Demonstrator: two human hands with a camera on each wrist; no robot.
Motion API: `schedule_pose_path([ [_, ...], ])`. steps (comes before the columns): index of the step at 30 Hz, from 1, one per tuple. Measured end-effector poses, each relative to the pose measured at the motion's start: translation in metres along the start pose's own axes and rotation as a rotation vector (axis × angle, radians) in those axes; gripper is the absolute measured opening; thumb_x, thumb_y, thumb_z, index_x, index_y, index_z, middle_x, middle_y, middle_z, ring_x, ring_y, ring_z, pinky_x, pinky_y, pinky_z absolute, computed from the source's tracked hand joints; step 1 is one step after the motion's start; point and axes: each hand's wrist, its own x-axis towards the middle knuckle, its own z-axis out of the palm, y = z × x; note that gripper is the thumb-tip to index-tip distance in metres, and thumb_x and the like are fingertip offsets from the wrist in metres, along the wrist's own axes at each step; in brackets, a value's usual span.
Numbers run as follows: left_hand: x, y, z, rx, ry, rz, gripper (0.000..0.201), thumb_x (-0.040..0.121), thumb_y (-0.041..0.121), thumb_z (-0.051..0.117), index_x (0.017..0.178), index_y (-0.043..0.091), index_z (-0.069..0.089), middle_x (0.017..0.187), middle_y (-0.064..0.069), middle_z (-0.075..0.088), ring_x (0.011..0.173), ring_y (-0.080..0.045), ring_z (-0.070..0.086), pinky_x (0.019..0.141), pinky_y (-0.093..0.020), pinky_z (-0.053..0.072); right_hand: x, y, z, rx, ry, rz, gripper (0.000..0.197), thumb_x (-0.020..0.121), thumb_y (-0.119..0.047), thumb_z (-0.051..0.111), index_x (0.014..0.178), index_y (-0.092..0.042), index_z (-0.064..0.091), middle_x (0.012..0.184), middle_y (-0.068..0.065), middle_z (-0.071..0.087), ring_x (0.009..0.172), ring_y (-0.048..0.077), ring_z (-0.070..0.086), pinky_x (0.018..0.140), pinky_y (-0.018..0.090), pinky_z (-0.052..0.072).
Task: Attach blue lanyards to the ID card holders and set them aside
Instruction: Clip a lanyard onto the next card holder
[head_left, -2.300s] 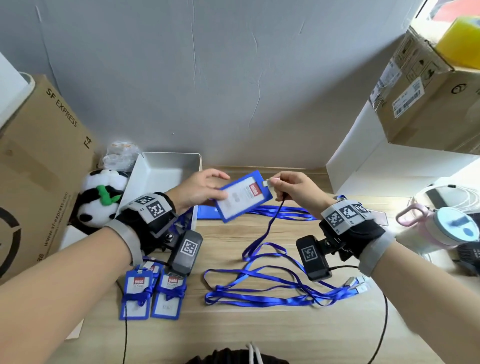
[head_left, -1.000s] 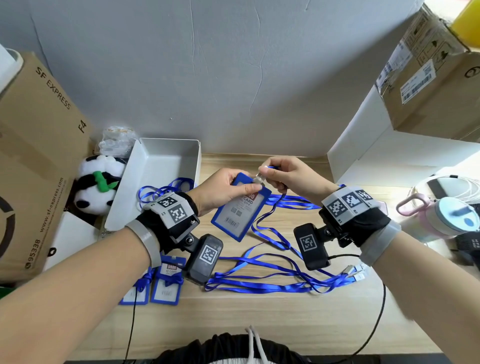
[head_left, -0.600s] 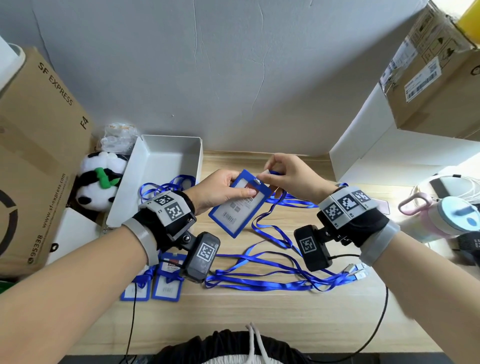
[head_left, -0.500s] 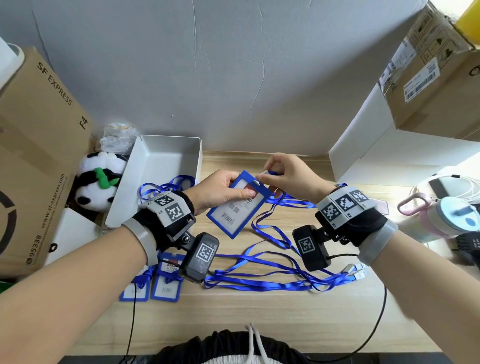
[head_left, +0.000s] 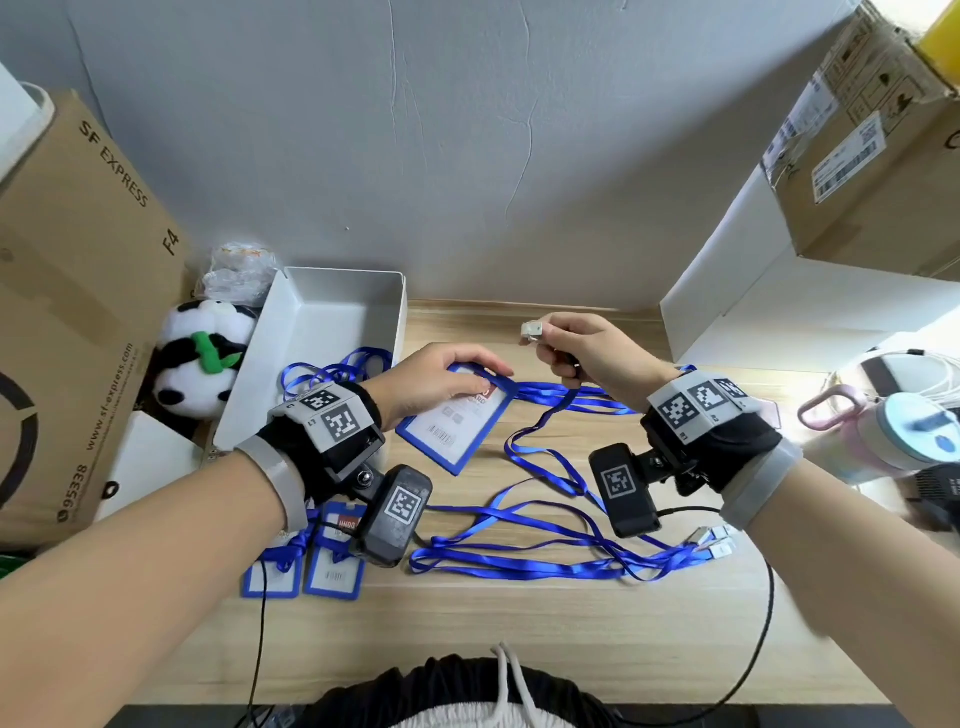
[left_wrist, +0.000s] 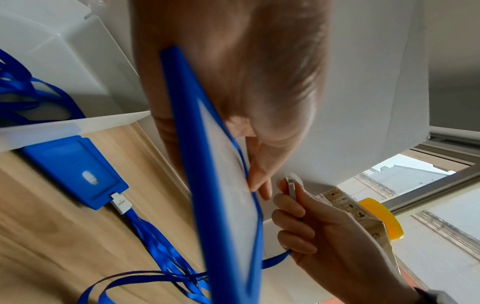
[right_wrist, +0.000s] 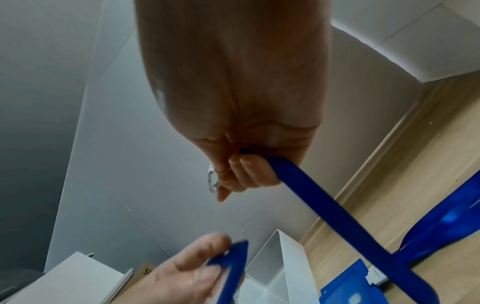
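Note:
My left hand (head_left: 475, 382) grips the top of a blue ID card holder (head_left: 452, 428), which tilts above the table. My right hand (head_left: 548, 344) pinches the white clip (head_left: 531, 331) of a blue lanyard (head_left: 540, 431), a short gap up and right of the holder. The strap trails down to a loose lanyard pile (head_left: 545, 553). In the left wrist view the clip (left_wrist: 292, 183) stands just beyond the holder's (left_wrist: 226, 205) edge, not touching. Two holders (head_left: 304, 569) with lanyards lie at the front left. Another clipped holder (left_wrist: 75, 170) lies by the white tray.
A white tray (head_left: 337, 322) stands at the back left, beside a panda plush (head_left: 197, 358) and a cardboard box (head_left: 78, 312). At the right stand a white box (head_left: 779, 322) and a bottle (head_left: 909, 436). More cardboard (head_left: 872, 130) hangs overhead on the right.
My right hand has drawn the clip away from the holder's top edge, up and to the right. My left hand has lowered the holder a little.

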Motion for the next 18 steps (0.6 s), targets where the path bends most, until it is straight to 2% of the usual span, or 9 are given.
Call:
schedule_pose_path([
  [2,0.003,0.003,0.003,0.006,0.054,0.002,0.024,0.092,0.008,0.051,0.101,0.02,0.069,0.083,0.004,0.066,0.069,-0.007,0.058,0.055,-0.012,0.046,0.0,-0.001,0.002,0.019,-0.048,0.014,0.027,0.102,-0.014,0.033,0.096,-0.009,0.058,0.068,-0.001,0.041,0.053,0.009,0.029,0.045,0.017,0.025],
  [4,0.006,0.008,0.006,-0.06,0.086,-0.013,0.021,0.093,0.016,0.05,0.097,0.016,0.071,0.087,0.002,0.069,0.075,-0.011,0.06,0.064,-0.017,0.047,0.0,-0.002,0.005,0.001,-0.058,0.011,0.022,0.102,-0.013,0.034,0.098,-0.01,0.055,0.067,0.0,0.041,0.052,0.009,0.027,0.044,0.015,0.023],
  [7,0.009,0.013,0.007,-0.177,0.095,-0.051,0.037,0.093,0.038,0.05,0.102,0.008,0.071,0.094,-0.01,0.07,0.081,-0.019,0.063,0.075,-0.028,0.047,-0.003,-0.004,0.011,-0.041,-0.031,-0.022,0.009,0.1,-0.013,0.039,0.101,-0.008,0.047,0.065,0.001,0.042,0.045,0.006,0.028,0.041,0.014,0.023],
  [8,0.01,0.013,0.007,-0.169,0.095,-0.039,0.04,0.092,0.041,0.051,0.102,0.007,0.071,0.094,-0.01,0.071,0.081,-0.018,0.064,0.076,-0.029,0.048,-0.003,-0.004,0.012,-0.039,-0.022,-0.033,0.007,0.1,-0.012,0.04,0.101,-0.007,0.045,0.063,0.002,0.042,0.043,0.004,0.029,0.04,0.013,0.023],
  [10,0.011,0.01,0.009,-0.11,0.098,0.013,0.037,0.091,0.041,0.054,0.099,0.009,0.071,0.092,-0.006,0.071,0.081,-0.014,0.064,0.077,-0.027,0.047,-0.003,-0.004,0.014,-0.03,-0.014,-0.041,0.006,0.1,-0.01,0.04,0.099,-0.006,0.044,0.062,0.003,0.041,0.04,0.002,0.03,0.039,0.012,0.024],
  [12,0.013,0.007,0.009,-0.051,0.113,0.05,0.033,0.091,0.037,0.056,0.096,0.008,0.071,0.092,-0.005,0.071,0.083,-0.011,0.061,0.08,-0.026,0.045,-0.002,-0.004,0.015,-0.037,-0.009,-0.024,0.008,0.1,-0.012,0.038,0.099,-0.007,0.045,0.063,0.003,0.041,0.042,0.004,0.03,0.04,0.013,0.023],
  [15,0.014,0.004,0.01,-0.045,0.133,0.049,0.029,0.091,0.033,0.057,0.094,0.007,0.07,0.09,-0.004,0.068,0.083,-0.012,0.058,0.078,-0.025,0.044,-0.002,-0.004,0.014,-0.049,0.007,-0.006,0.012,0.101,-0.015,0.038,0.102,-0.009,0.048,0.065,0.004,0.045,0.043,0.007,0.033,0.04,0.015,0.025],
  [18,0.014,0.004,0.009,-0.044,0.141,0.051,0.022,0.092,0.028,0.057,0.092,0.009,0.069,0.089,-0.003,0.068,0.083,-0.012,0.058,0.08,-0.026,0.044,-0.003,-0.005,0.015,-0.079,-0.017,-0.033,0.011,0.099,-0.015,0.044,0.103,-0.006,0.048,0.066,0.003,0.049,0.042,0.006,0.036,0.04,0.014,0.028],
])
